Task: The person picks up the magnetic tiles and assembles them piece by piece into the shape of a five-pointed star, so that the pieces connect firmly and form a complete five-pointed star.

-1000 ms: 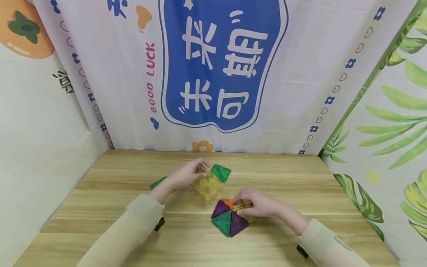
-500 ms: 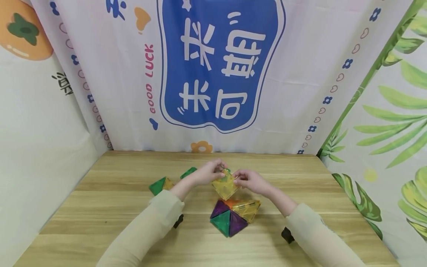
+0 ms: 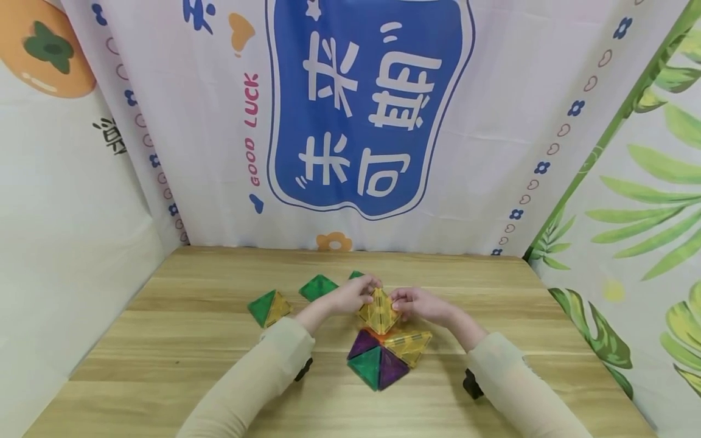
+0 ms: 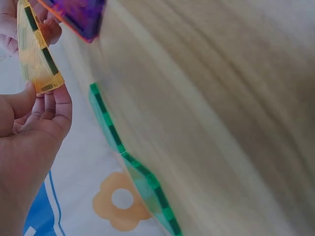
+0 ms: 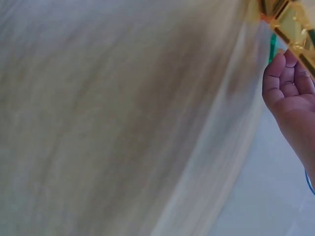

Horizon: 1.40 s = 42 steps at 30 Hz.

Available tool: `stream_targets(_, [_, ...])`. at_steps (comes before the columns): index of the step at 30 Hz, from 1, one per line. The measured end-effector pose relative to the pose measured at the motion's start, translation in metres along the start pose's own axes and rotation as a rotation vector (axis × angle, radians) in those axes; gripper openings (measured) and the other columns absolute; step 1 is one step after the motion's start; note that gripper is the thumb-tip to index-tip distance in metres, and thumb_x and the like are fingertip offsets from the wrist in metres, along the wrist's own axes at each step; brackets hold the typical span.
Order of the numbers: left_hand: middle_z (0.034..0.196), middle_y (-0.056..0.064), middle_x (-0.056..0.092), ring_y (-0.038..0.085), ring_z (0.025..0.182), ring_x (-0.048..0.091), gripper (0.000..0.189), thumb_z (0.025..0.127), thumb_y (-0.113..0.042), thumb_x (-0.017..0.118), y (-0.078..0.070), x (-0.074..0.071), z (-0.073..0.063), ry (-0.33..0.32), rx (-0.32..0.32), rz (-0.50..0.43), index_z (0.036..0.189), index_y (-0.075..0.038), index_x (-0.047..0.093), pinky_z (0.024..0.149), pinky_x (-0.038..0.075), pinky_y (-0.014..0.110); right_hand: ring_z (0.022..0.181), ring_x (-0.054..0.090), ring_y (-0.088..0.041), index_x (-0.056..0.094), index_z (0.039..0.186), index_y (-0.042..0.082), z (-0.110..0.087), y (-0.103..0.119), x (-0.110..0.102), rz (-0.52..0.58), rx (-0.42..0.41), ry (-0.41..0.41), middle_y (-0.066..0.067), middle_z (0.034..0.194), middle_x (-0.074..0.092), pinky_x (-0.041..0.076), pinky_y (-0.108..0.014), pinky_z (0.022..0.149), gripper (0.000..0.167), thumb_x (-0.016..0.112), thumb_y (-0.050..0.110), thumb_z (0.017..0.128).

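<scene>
My left hand (image 3: pixel 353 295) pinches the left side of a translucent yellow magnetic tile piece (image 3: pixel 378 313), a diamond shape raised above the table. At its right corner, my right hand (image 3: pixel 424 304) grips the same piece. In the left wrist view, the left thumb and fingers (image 4: pixel 61 105) clasp one end of the yellow piece (image 4: pixel 39 54). Just below the hands lies a fan of triangular tiles: purple (image 3: pixel 362 344), green (image 3: pixel 365 368), another purple tile (image 3: pixel 392 367), and an orange one (image 3: pixel 375 333) partly hidden. Yellow tiles (image 3: pixel 409 347) sit tilted at the fan's right.
On the wooden table (image 3: pixel 208 365), a green triangle (image 3: pixel 261 308) lies against a yellow one (image 3: pixel 280 308) to the left. A green tile (image 3: pixel 317 287) rests farther back, with another green tile (image 3: pixel 356 275) partly behind the left hand. A printed cloth (image 3: pixel 219 213) hangs behind the table.
The right hand has left the yellow tiles by the fan and joined the left on the yellow piece. Both hands have carried it right and nearer the fan.
</scene>
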State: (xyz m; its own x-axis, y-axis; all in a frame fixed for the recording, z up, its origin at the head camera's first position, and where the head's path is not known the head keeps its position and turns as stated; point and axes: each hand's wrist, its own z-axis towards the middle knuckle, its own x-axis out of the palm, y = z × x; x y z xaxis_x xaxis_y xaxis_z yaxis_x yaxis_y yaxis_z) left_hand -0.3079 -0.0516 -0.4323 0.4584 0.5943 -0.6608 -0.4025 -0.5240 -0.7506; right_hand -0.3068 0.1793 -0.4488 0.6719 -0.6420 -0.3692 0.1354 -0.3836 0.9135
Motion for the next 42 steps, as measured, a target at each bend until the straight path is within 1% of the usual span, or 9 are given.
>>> stream_targets(5, [0.115,0.010,0.057,0.023,0.108,0.054,0.032,0.096,-0.003,0.050,0.005,0.006,0.001,0.017,-0.023,-0.012,0.128,-0.005,0.050,0.088,0.048,0.037,0.078,0.058,-0.020,0.055,0.116,-0.002,0.001,-0.005,0.003,0.011,0.022,0.021,-0.005,0.092,0.064,0.050,-0.033,0.071,0.025,0.050,0.014,0.097])
stream_targets(11, [0.111,0.007,0.057,0.022,0.107,0.054,0.031,0.096,-0.006,0.052,0.010,0.012,0.003,0.030,-0.042,0.042,0.126,-0.010,0.051,0.088,0.047,0.037,0.069,0.051,-0.016,0.056,0.115,-0.002,0.002,-0.008,0.005,-0.050,0.043,0.038,-0.005,0.087,0.061,0.044,-0.026,0.061,0.024,0.052,0.014,0.097])
stream_targets(15, [0.110,0.005,0.059,0.020,0.106,0.055,0.031,0.096,-0.009,0.053,0.009,0.013,0.002,0.026,-0.050,0.065,0.127,-0.011,0.052,0.088,0.048,0.036,0.077,0.054,-0.014,0.056,0.116,0.000,0.002,-0.009,0.005,-0.112,0.045,0.013,-0.005,0.095,0.063,0.047,-0.027,0.066,0.027,0.056,0.017,0.095])
stream_targets(17, [0.113,0.007,0.059,0.022,0.108,0.056,0.033,0.096,-0.007,0.052,0.008,0.011,0.000,0.029,-0.059,0.019,0.129,-0.009,0.050,0.088,0.049,0.036,0.085,0.057,-0.015,0.056,0.119,0.000,0.002,-0.009,0.004,-0.139,0.029,-0.008,-0.007,0.102,0.063,0.050,-0.028,0.072,0.031,0.058,0.018,0.094])
stream_targets(22, [0.123,0.014,0.057,0.027,0.111,0.056,0.044,0.094,-0.005,0.055,0.008,-0.006,-0.009,0.011,-0.063,-0.034,0.136,-0.003,0.043,0.091,0.049,0.040,0.099,0.059,-0.019,0.054,0.127,0.002,-0.003,-0.007,0.000,-0.272,-0.076,-0.079,-0.011,0.113,0.063,0.051,-0.030,0.080,0.037,0.060,0.017,0.093])
stream_targets(28, [0.129,0.016,0.054,0.032,0.119,0.050,0.053,0.088,-0.010,0.066,0.019,-0.037,-0.020,-0.095,-0.069,0.092,0.136,-0.002,0.044,0.101,0.041,0.045,0.116,0.051,-0.028,0.055,0.128,0.010,-0.016,0.008,0.003,-0.542,-0.237,-0.101,-0.009,0.130,0.055,0.050,-0.042,0.087,0.041,0.065,0.022,0.090])
stream_targets(33, [0.136,0.021,0.048,0.038,0.127,0.042,0.060,0.085,-0.008,0.069,0.044,-0.056,-0.029,-0.157,-0.087,0.159,0.137,0.003,0.041,0.104,0.038,0.048,0.135,0.034,-0.032,0.056,0.128,0.018,-0.024,0.021,0.014,-0.787,-0.371,0.004,-0.008,0.145,0.042,0.032,-0.053,0.107,0.046,0.067,0.035,0.087])
stream_targets(38, [0.143,0.021,0.041,0.038,0.133,0.036,0.068,0.083,-0.017,0.073,0.065,-0.063,-0.039,-0.147,-0.157,0.286,0.139,0.004,0.039,0.109,0.030,0.051,0.139,0.027,-0.034,0.056,0.129,0.018,-0.027,0.028,0.024,-0.839,-0.435,0.124,-0.007,0.146,0.042,0.026,-0.054,0.110,0.046,0.066,0.035,0.087])
stream_targets(42, [0.142,0.021,0.042,0.040,0.131,0.037,0.075,0.080,-0.028,0.076,0.076,-0.062,-0.043,-0.140,-0.192,0.396,0.138,0.002,0.041,0.107,0.030,0.055,0.139,0.027,-0.033,0.057,0.128,0.017,-0.027,0.027,0.026,-0.843,-0.448,0.143,-0.006,0.143,0.045,0.025,-0.052,0.111,0.045,0.067,0.033,0.087])
